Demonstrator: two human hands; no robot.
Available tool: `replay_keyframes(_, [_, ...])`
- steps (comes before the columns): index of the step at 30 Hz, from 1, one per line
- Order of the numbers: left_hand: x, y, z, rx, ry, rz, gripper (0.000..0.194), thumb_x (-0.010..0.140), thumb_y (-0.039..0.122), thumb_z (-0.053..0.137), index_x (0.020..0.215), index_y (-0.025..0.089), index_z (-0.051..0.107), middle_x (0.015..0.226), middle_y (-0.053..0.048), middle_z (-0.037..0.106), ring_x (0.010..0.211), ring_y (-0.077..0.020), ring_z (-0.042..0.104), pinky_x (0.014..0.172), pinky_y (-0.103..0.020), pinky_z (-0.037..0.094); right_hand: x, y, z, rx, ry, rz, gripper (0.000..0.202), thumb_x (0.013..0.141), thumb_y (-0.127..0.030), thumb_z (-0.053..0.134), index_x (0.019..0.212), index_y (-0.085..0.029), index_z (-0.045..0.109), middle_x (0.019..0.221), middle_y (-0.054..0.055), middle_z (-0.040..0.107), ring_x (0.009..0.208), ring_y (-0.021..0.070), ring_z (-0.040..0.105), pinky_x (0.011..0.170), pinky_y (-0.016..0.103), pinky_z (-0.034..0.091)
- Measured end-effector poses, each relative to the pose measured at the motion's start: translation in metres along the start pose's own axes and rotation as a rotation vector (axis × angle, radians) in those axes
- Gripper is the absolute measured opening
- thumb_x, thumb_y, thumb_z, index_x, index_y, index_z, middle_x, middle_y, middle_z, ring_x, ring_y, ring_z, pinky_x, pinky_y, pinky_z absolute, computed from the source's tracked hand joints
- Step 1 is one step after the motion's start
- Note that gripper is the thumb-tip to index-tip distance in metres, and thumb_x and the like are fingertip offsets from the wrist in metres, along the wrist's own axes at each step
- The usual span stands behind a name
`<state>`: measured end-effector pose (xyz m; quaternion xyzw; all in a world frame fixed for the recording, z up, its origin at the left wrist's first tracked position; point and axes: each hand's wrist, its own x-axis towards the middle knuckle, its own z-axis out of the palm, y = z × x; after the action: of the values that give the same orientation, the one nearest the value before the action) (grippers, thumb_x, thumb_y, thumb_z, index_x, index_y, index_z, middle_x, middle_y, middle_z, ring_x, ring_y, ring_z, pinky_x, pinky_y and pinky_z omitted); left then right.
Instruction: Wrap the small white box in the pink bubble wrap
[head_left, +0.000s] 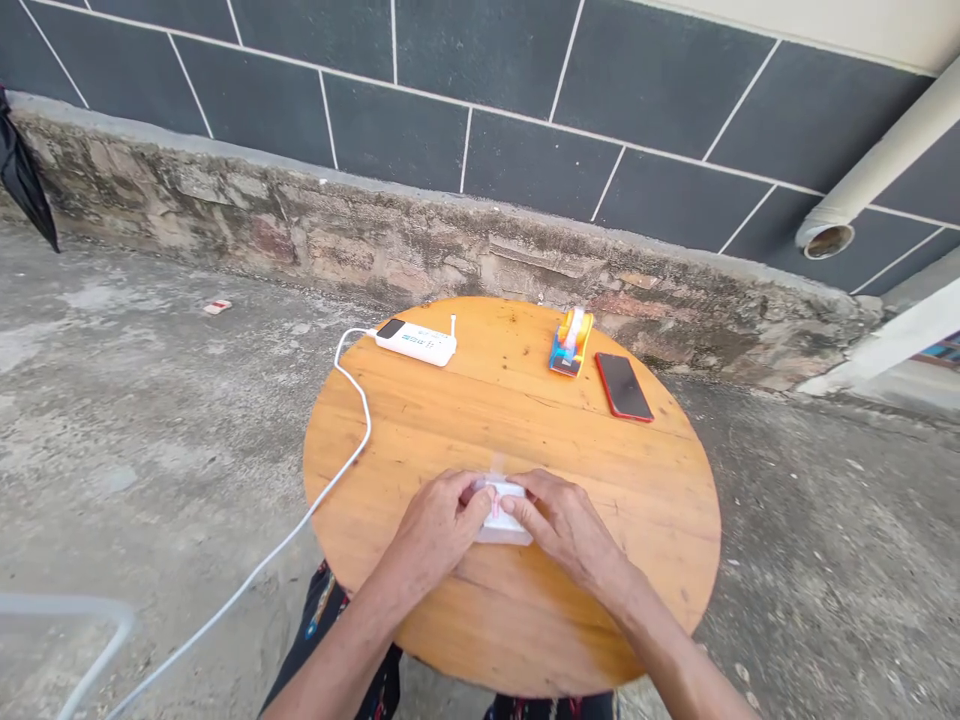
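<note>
A small white box-like packet [504, 535] with a pinkish mark on top lies on the round wooden table [502, 410], close to its near side. From the left, my left hand [446, 515] grips it with the thumb on its top face. My right hand [562, 515] holds the opposite side, its thumb also pressing on the top near the middle. A pale, see-through strip [498, 462] shows just beyond the packet's far edge. Fingers cover part of the packet, and the underside is hidden.
Toward the table's far side are a white device [416, 341] with a white cable [330, 490], a blue and yellow tape dispenser [571, 343] and a red-edged phone [624, 387]. A stone ledge [420, 245] runs behind. At right a pipe [847, 215] slants down; a black umbrella [26, 180] leans left.
</note>
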<state>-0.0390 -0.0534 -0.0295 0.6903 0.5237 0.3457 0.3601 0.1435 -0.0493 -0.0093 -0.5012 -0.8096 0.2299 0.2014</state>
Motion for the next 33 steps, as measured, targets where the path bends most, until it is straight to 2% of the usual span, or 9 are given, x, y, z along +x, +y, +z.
replay_keyframes(4, [-0.006,0.002,-0.001,0.045,-0.018,0.014,0.027,0.087,0.028,0.043,0.082,0.019,0.067,0.08,-0.004,0.065,0.077,-0.0188,0.058,0.074,-0.029,0.044,-0.008,-0.005,0.003,-0.08,-0.005,-0.011,0.029,0.097,-0.038,0.043,0.097,-0.018,0.065,0.087,0.005,0.066,0.082,0.0195,0.059,0.074,0.028,0.041])
replay_keyframes(6, [-0.012,0.003,0.0,0.054,-0.019,-0.003,0.025,0.087,0.028,0.044,0.089,0.019,0.067,0.084,-0.005,0.065,0.079,-0.0196,0.058,0.074,-0.031,0.046,-0.013,-0.009,0.004,-0.11,-0.004,-0.021,0.03,0.097,-0.037,0.042,0.095,-0.018,0.065,0.088,0.006,0.066,0.085,0.0199,0.06,0.077,0.029,0.041])
replay_keyframes(10, [-0.027,0.001,0.008,0.02,0.128,0.021,0.035,0.088,0.029,0.046,0.119,0.019,0.056,0.103,-0.008,0.061,0.092,-0.0205,0.058,0.081,-0.034,0.049,-0.02,-0.013,0.008,-0.174,0.014,-0.05,0.029,0.098,-0.035,0.041,0.094,-0.017,0.064,0.088,0.007,0.065,0.087,0.0205,0.059,0.08,0.031,0.041])
replay_keyframes(14, [-0.037,-0.003,0.02,-0.023,0.24,0.102,0.032,0.088,0.031,0.049,0.116,0.02,0.059,0.118,-0.01,0.052,0.105,-0.0217,0.054,0.085,-0.034,0.049,-0.023,-0.015,0.012,-0.161,0.07,-0.06,0.027,0.099,-0.031,0.039,0.104,-0.019,0.063,0.094,0.007,0.062,0.09,0.0203,0.058,0.083,0.033,0.043])
replay_keyframes(18, [-0.038,-0.005,0.028,-0.077,0.261,0.104,0.025,0.088,0.03,0.05,0.108,0.02,0.062,0.107,-0.008,0.056,0.096,-0.02,0.057,0.079,-0.03,0.05,-0.031,-0.012,0.015,-0.028,0.119,-0.083,0.029,0.099,-0.028,0.037,0.12,-0.022,0.056,0.105,0.007,0.061,0.097,0.0206,0.057,0.088,0.034,0.045])
replay_keyframes(23, [-0.037,-0.007,0.03,-0.09,0.283,0.091,0.022,0.086,0.027,0.052,0.103,0.019,0.063,0.101,-0.007,0.057,0.091,-0.0193,0.057,0.076,-0.03,0.05,-0.044,-0.003,0.027,0.094,0.251,-0.048,0.032,0.098,-0.028,0.038,0.127,-0.021,0.049,0.119,0.009,0.057,0.11,0.0221,0.052,0.097,0.038,0.042])
replay_keyframes(28, [-0.037,-0.01,0.032,-0.054,0.301,0.102,0.021,0.084,0.023,0.053,0.102,0.02,0.063,0.099,-0.006,0.058,0.093,-0.0194,0.056,0.08,-0.031,0.049,-0.048,-0.002,0.033,0.094,0.214,-0.076,0.032,0.098,-0.025,0.036,0.128,-0.023,0.048,0.121,0.009,0.059,0.11,0.0225,0.053,0.097,0.041,0.041])
replay_keyframes(33, [-0.036,-0.01,0.034,-0.044,0.314,0.111,0.021,0.083,0.02,0.054,0.103,0.02,0.062,0.098,-0.006,0.057,0.093,-0.0192,0.057,0.082,-0.032,0.049,-0.046,0.005,0.024,0.172,0.234,-0.02,0.032,0.097,-0.03,0.041,0.127,-0.024,0.051,0.125,0.006,0.057,0.114,0.0214,0.052,0.099,0.038,0.04])
